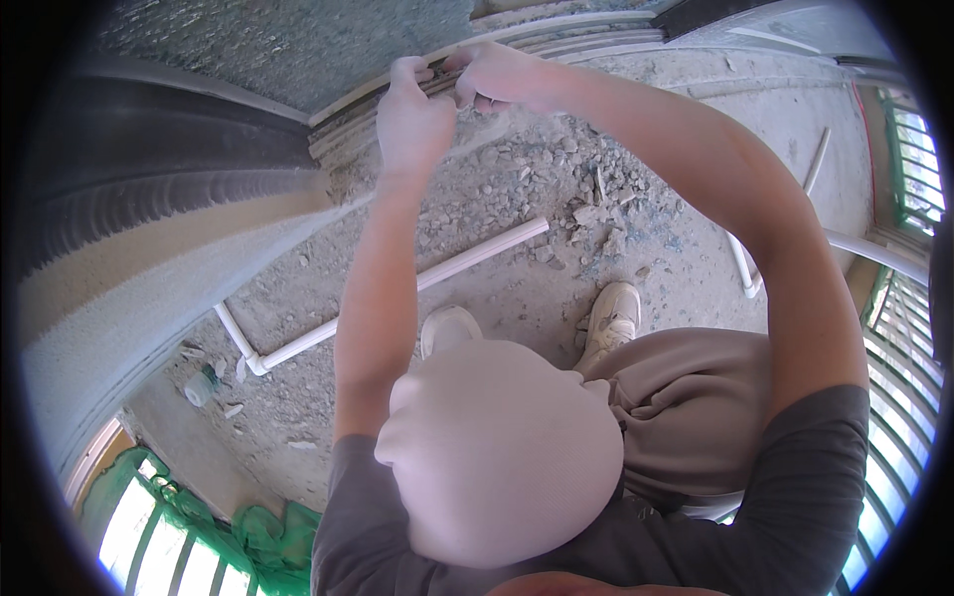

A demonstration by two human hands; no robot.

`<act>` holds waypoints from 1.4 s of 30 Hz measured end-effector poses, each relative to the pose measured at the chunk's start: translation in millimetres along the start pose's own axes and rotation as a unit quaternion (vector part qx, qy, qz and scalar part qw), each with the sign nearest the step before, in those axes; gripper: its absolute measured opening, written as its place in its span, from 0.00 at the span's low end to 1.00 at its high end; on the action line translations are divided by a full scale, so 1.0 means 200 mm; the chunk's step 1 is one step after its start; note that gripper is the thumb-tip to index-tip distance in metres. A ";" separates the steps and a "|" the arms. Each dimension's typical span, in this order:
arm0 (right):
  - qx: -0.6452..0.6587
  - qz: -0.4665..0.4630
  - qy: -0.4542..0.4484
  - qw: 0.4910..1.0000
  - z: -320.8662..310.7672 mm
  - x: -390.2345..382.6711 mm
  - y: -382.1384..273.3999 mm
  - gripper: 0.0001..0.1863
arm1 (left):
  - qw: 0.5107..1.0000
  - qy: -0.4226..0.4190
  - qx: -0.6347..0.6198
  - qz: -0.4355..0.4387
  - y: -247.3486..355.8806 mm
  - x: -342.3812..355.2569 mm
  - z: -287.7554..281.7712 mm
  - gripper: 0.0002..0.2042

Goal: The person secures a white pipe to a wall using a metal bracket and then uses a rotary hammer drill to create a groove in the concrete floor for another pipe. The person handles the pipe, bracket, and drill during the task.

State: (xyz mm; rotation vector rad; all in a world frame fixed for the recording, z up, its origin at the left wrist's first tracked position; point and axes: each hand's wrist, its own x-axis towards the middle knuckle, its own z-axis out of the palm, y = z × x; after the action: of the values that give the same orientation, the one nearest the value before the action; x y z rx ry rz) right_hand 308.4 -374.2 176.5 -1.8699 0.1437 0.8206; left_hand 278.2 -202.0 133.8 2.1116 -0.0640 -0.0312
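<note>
My left hand is raised at the far side, its fingers curled close to a metal frame rail. Beside it, my right hand reaches in from the right with bent fingers at the same rail. The fingertips of both hands almost meet. Whatever is pinched between them is too small and too covered to make out. Whitish dust seems to coat both hands. Below them, loose rubble lies along the rail's foot.
On the gritty floor lies a white plastic pipe with an elbow, near my shoes. More white pipe lies at right. A dark frame panel stands at left. Green netting hangs by a railing; a small bottle lies nearby.
</note>
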 end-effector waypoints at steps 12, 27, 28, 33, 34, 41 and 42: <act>0.068 0.003 -0.018 0.998 0.00 0.00 0.01 0.42 | 0.995 0.025 -0.088 -0.039 0.02 -0.01 0.00 0.24; 0.199 0.028 -0.038 0.979 0.00 0.02 0.05 0.40 | 0.948 -0.002 -0.295 -0.123 0.02 0.01 -0.02 0.27; 0.203 0.032 -0.038 0.978 0.00 0.02 0.05 0.38 | 0.943 -0.003 -0.309 -0.124 0.02 0.00 -0.03 0.27; 0.098 0.013 -0.029 0.995 -0.02 -0.04 0.04 0.30 | 0.952 0.040 -0.289 -0.091 -0.04 -0.09 -0.10 0.24; 0.064 0.010 -0.004 0.998 -0.02 -0.06 0.04 0.28 | 0.959 0.056 -0.266 -0.080 -0.05 -0.10 -0.11 0.23; 0.015 -0.022 0.019 0.999 0.03 -0.03 0.00 0.40 | 0.999 0.036 -0.005 0.013 -0.06 -0.05 -0.05 0.25; 0.002 -0.013 0.013 1.000 0.03 -0.02 0.00 0.41 | 0.999 0.030 -0.008 0.007 -0.05 -0.04 -0.05 0.25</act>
State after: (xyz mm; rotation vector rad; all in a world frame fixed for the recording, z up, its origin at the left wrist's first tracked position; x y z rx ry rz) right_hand 302.0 -369.3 178.5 -1.8754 0.1385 0.7777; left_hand 271.2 -188.5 130.5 2.0944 -0.0437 0.0399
